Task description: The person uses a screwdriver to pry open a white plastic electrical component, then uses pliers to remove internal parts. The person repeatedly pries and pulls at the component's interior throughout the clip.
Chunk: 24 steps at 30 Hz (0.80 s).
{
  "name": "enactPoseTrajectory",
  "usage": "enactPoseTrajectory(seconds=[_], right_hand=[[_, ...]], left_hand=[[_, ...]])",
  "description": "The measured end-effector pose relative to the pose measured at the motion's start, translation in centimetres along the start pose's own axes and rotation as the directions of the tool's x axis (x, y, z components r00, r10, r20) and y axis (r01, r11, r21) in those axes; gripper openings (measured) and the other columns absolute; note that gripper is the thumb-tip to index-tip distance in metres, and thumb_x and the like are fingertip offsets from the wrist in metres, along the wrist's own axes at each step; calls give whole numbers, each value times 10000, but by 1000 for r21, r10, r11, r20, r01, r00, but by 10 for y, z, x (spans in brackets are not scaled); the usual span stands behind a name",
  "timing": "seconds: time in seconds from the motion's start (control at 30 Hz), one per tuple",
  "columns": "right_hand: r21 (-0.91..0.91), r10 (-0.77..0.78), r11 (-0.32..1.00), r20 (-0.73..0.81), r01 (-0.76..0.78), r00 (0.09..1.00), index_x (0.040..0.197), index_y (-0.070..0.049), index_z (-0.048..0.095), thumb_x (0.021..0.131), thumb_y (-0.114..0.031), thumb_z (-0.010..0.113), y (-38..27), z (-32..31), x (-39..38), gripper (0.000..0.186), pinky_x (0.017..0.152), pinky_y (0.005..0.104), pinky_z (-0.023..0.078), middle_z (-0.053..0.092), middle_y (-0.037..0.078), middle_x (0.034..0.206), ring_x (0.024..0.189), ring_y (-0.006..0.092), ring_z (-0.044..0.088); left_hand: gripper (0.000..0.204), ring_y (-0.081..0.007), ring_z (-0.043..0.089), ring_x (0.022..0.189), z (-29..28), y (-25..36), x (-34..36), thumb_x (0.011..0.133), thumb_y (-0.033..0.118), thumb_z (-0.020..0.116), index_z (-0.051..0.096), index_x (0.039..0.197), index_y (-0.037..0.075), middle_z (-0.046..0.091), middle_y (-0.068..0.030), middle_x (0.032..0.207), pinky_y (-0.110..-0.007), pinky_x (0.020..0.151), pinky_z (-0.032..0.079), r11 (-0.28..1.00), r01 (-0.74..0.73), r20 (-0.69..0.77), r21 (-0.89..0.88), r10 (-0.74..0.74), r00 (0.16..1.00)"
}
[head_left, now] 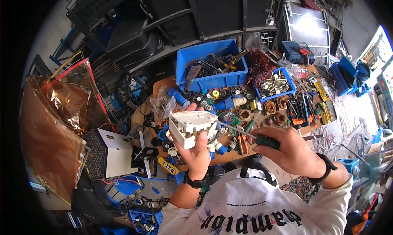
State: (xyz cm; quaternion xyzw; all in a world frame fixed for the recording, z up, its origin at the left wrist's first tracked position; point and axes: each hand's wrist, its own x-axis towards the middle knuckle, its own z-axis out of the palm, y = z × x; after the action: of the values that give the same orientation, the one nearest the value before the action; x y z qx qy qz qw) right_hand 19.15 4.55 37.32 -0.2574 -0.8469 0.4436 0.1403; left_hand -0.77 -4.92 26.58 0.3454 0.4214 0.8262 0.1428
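Holding up a white, boxlike plastic housing [192, 123] above the near edge of the brown wooden work surface [161, 85], left of that edge's middle. Gripping it in the left hand [195, 152], thumb pressed flat on the near side, other fingers wrapped round the far side with tips partly showing over the top. Showing a dark gap along the housing's side, between upper and lower parts.

Clasping in the right hand [287, 150] a screwdriver with a dark green handle [268, 142] and a long grey metal shaft, fingers curled shut round the handle, thumb and forefinger closed near the shaft. Aiming the shaft leftward at the housing's right end; cannot tell contact at the tip. Wearing a black band on each wrist.

Below the shaft, near the surface's near edge, seeing orange-handled pliers [243, 145]. Toward the near left corner, finding a yellow oblong block with holes [168, 165]. Along the far edge, facing a large blue rectangular plastic tub [213, 85] full of dark metal pieces, then a dark-red wire tangle [262, 67]. Nearer, meeting a shallow blue plastic tray [278, 96] of metal parts; at the far right corner, a blue tool case with a red drill [304, 53].
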Motion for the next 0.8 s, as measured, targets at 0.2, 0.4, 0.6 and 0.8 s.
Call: enactPoseTrajectory(seconds=[0.2, 0.4, 0.6, 0.8], right_hand=[[235, 108, 967, -51, -93, 993, 1135, 35, 650, 866, -197, 718, 28, 26, -1, 362, 628, 324, 483, 671, 186, 793, 677, 141, 602], [490, 271, 832, 47, -258, 962, 1125, 66, 640, 873, -183, 726, 27, 39, 0, 364, 638, 296, 473, 657, 83, 783, 701, 102, 553], [580, 273, 778, 31, -240, 961, 1120, 59, 642, 878, -178, 718, 46, 57, 3, 347, 562, 279, 436, 592, 16, 689, 611, 78, 501], [120, 183, 978, -92, -171, 979, 1117, 12, 657, 849, -196, 717, 37, 42, 9, 345, 575, 356, 473, 661, 168, 713, 592, 213, 609]], left_hand=[[670, -358, 526, 1240, 2, -7, 3, 903, 154, 632, 271, 1432, -44, 451, -241, 1397, -443, 1005, 483, 1000, 30, -39, -1, -30, 999], [534, -325, 543, 1218, 5, -9, 5, 962, 155, 519, 327, 1426, -25, 473, -221, 1393, -434, 1010, 486, 1000, 12, -48, 29, -11, 999], [683, -337, 534, 1233, -4, -18, 9, 898, 147, 660, 273, 1440, -4, 458, -229, 1393, -434, 1010, 483, 997, 79, -57, -24, -80, 995], [748, -331, 529, 1244, -15, -27, 15, 856, 115, 731, 259, 1426, 4, 455, -231, 1395, -429, 1006, 489, 998, 30, 43, 53, -32, 999]])
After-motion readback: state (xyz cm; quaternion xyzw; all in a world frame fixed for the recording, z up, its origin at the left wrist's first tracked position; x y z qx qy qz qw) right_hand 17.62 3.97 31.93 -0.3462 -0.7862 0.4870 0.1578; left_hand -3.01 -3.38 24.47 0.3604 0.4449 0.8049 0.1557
